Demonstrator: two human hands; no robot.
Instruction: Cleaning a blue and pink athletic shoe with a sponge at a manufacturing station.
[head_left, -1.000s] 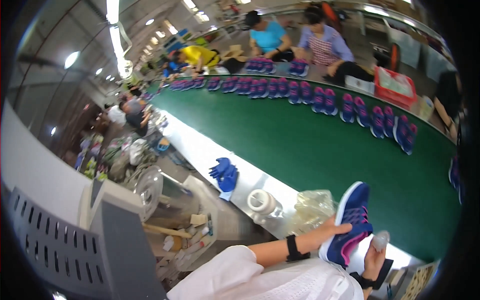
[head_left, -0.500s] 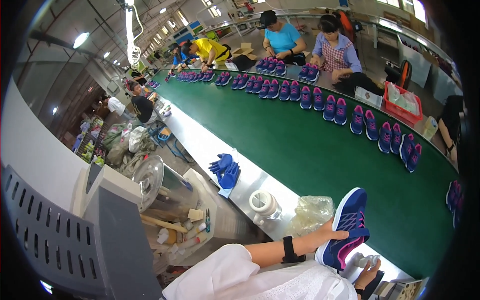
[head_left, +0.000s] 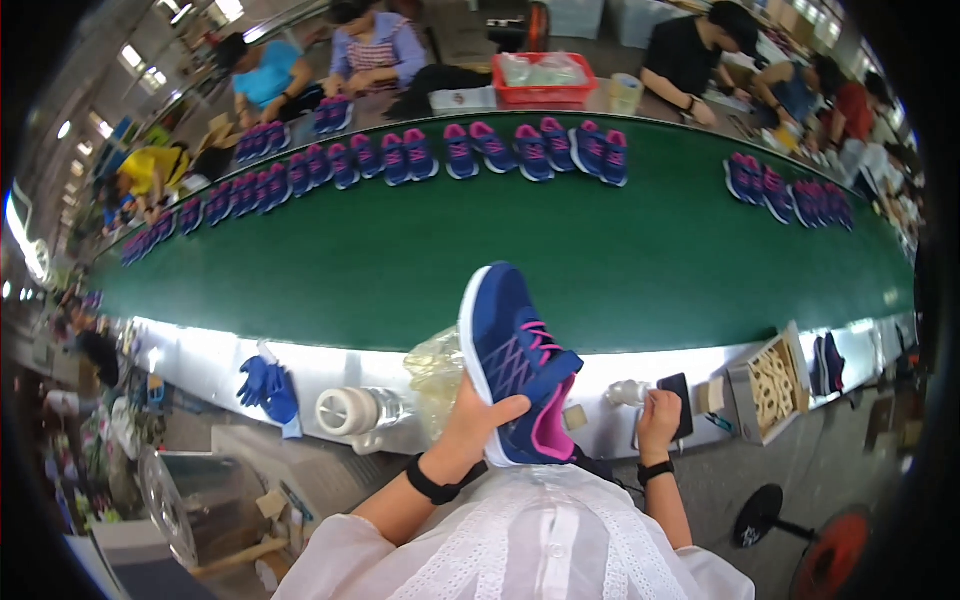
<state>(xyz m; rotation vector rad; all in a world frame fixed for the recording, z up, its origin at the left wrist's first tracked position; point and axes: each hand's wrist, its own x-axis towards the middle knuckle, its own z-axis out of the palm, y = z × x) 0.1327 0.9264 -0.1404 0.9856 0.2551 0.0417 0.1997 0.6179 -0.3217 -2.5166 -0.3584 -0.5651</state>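
Observation:
My left hand grips a navy sneaker with pink laces, pink lining and a white sole, toe pointing away. The thumb presses on the side by the heel, and the shoe is raised in front of my chest. On the metal ledge to the right, my right hand is closed in a pinch beside a small clear jar. Whatever its fingers hold is too small to make out. A dark phone-like slab lies right behind that hand.
Across the green conveyor belt stand rows of matching sneakers, with co-workers seated beyond. On the metal ledge are a crumpled plastic bag, a white-lidded bottle, blue gloves and a box of beige rings.
The view has swung to the right, bringing the box of rings and more co-workers into sight. My left hand keeps its hold on the sneaker; my right hand stays near the jar.

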